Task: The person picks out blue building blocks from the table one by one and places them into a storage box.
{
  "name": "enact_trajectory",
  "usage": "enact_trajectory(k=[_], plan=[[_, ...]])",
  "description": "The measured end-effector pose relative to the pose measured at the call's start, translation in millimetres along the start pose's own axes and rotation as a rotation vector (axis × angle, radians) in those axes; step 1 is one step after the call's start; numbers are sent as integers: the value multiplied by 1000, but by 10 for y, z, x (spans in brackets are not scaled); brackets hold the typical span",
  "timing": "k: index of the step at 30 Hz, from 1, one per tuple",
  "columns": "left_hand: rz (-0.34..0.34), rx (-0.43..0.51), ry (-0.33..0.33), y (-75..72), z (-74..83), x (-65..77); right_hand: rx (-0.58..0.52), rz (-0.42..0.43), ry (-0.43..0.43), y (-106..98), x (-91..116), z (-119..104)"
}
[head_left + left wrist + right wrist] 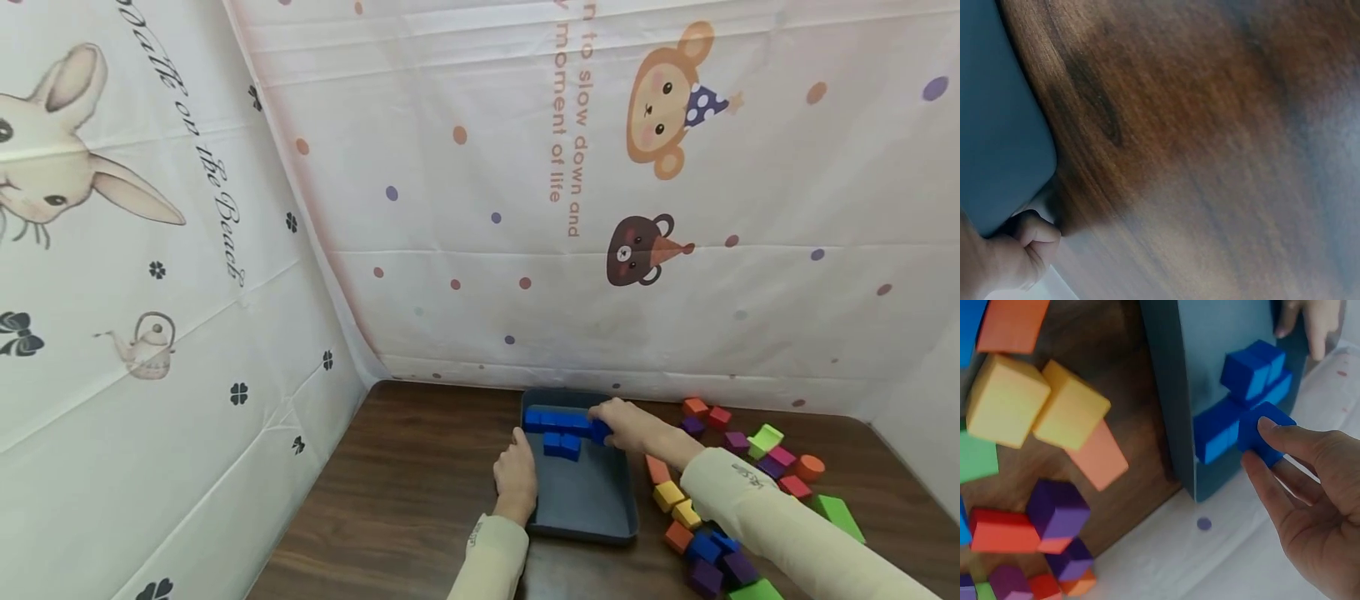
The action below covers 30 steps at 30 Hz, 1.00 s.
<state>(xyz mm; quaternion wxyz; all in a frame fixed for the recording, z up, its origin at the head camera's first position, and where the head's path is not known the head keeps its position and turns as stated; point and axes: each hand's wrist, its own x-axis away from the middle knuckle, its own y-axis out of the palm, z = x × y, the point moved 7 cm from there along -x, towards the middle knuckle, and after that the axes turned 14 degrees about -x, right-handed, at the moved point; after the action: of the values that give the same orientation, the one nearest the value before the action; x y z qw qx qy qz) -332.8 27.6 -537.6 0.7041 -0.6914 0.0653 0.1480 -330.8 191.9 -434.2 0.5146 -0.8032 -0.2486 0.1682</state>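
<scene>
1. The right hand (630, 425) pinches a blue cube (1257, 439) between thumb and fingers, at the far right part of the dark tray (581, 500).
2. The left hand (516, 477) has its fingers curled at the tray's left side and seems to grip the wall there; just how the thumb sits, I cannot tell.
3. Inside the tray, a row of blue blocks (558, 420) runs along the far wall, and two blue cubes (562, 445) sit together just nearer the person.
4. What could go wrong, as I judge it: the held cube is right against its neighbours, so a slightly skewed push could nudge the row out of line. A loosened pinch might let it drop crooked.
5. The right sleeve (780, 517) reaches across the loose pile; if that forearm sinks, it could scatter the yellow blocks (669, 496) or roll the orange cylinder (810, 467). A tug from the left hand could slide the tray and jostle everything in it.
6. As for room, the far wall stands near the hanging cloth (465, 333), and blocks crowd the right side. Bare wooden table (420, 483) lies to the left, and the tray's near half is open floor.
</scene>
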Motion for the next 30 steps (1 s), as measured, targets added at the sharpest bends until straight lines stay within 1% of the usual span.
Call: enact_trajectory(k=[3,7,10,16,21,26,30], plan=[[14,5,0,13,5,-6,-39,-14,15,110,-14,16],[10,27,-2,28,10,-22,-67,-15,0,199,-42,14],[5,14,0,11,15,-34,-51,-11,-16,222,-77,0],[-27,-69,-1,-42,23,-24,-26,-29,-19,269,-142,-1],[-30,-71,-5,-55,18,-47,-36,-33,-5,279,-203,17],[-42,-79,-20,-66,-7,-85,1,-45,-34,275,-272,-33],[-60,-108,-23,-59,-10,-79,17,-49,-32,296,-283,-71]])
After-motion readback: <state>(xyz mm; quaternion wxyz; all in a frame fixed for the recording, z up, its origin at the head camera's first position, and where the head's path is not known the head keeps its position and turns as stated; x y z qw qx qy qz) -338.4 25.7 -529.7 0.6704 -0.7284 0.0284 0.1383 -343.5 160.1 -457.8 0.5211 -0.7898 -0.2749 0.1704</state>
